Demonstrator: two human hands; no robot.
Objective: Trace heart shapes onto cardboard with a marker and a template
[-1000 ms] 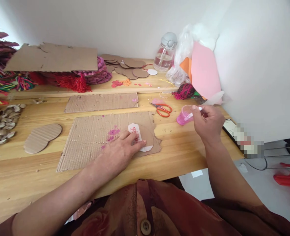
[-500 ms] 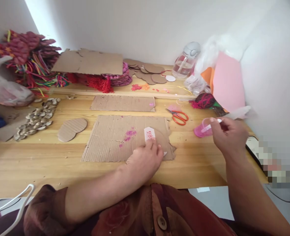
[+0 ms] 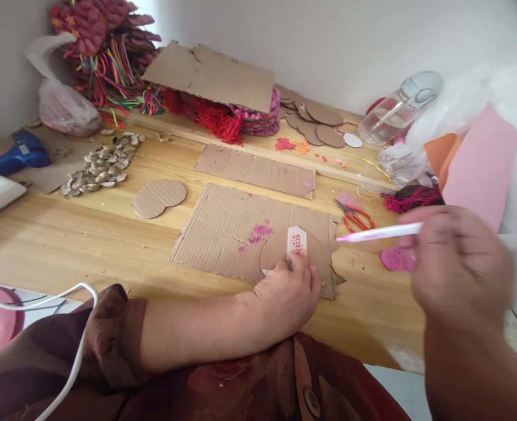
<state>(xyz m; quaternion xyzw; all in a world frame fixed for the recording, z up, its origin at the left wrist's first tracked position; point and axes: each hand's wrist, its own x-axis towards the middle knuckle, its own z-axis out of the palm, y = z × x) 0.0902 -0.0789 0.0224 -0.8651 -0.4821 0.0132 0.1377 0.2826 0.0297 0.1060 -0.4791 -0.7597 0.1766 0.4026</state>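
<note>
My left hand [image 3: 290, 289] rests low on the brown cardboard sheet [image 3: 223, 228], fingers bunched over a white tag with red print [image 3: 296, 240]. The tag lies on a rounded cardboard piece [image 3: 315, 250], mostly covered by the hand. Raised at the right, my right hand [image 3: 462, 263] is closed around a slim white brush [image 3: 375, 233], its pink tapered tip pointing left over the sheet's right edge. Just behind that hand, partly hidden, is a pink translucent cup [image 3: 396, 258]. Pink smears [image 3: 261, 231] mark the sheet.
Orange-handled scissors [image 3: 355, 217] lie beyond the brush. A heart-shaped cardboard piece [image 3: 159, 197], several shells [image 3: 103, 166] and a blue glue gun [image 3: 19, 153] are to the left. A cardboard strip [image 3: 256, 171] lies behind the sheet. A water bottle [image 3: 392, 114] stands at the back right.
My right hand has lifted the brush out of the pink cup and swung its tip left toward the cardboard. My left hand stays at the tag. The camera view has turned.
</note>
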